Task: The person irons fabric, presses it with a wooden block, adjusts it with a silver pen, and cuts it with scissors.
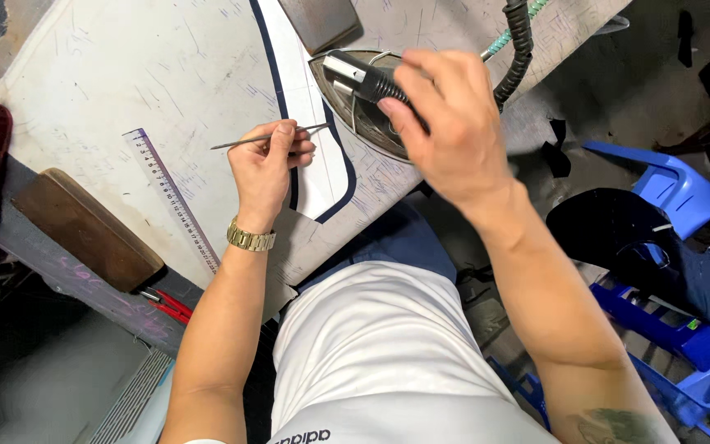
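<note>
two hands work over a white fabric piece with dark blue edging (pixel 322 164), which lies flat on the tabletop (pixel 125 74). the left hand (pixel 266 168) pinches a thin metal pick (pixel 269 137) just above the fabric's edge. the right hand (pixel 445 123) wraps closed around the black handle of a steam iron (pixel 359 103), which rests on the fabric's far end. a clear ruler (pixel 176 201) lies left of the left hand, a wooden block (pixel 84 230) beyond it near the tabletop's edge.
</note>
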